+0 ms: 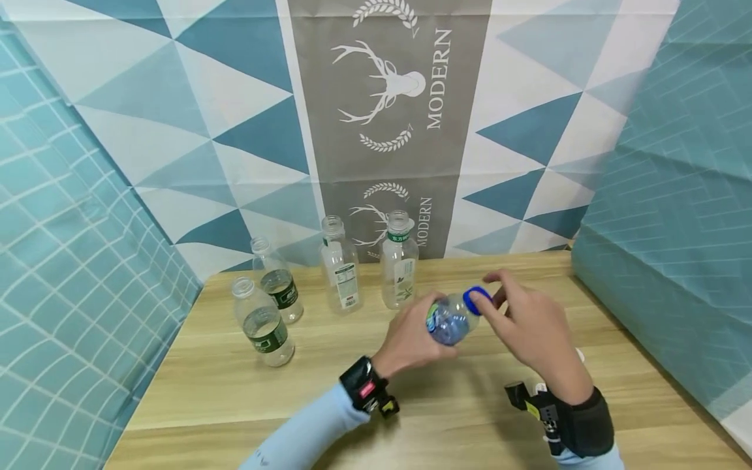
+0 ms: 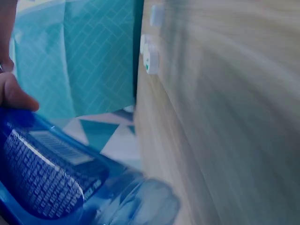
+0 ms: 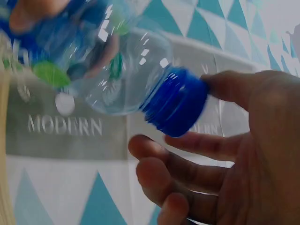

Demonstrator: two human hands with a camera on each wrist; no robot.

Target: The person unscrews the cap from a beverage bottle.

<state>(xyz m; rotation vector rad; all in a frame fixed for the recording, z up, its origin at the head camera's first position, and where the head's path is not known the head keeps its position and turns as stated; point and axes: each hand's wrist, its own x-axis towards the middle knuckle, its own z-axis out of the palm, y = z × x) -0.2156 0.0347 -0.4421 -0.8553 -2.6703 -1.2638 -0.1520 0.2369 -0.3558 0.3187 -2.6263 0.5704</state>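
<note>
My left hand (image 1: 414, 336) grips a clear plastic bottle (image 3: 133, 70) with a blue label, raised above the table and tilted with its neck toward the right. A blue screw cap (image 3: 180, 103) sits on its neck. At that cap is my right hand (image 1: 531, 326), its thumb touching one side. In the right wrist view the index fingertip meets the cap's lower edge, while the other fingers curl loosely below. The left wrist view shows the bottle's blue back label (image 2: 47, 173) with small white print.
Two capless bottles with green labels stand at left, a nearer one (image 1: 264, 326) and a farther one (image 1: 276, 281). Two more capless bottles, one (image 1: 341, 274) beside another (image 1: 399, 271), stand near the patterned back wall. White caps (image 2: 151, 58) lie on the wooden table (image 1: 194, 391) at right.
</note>
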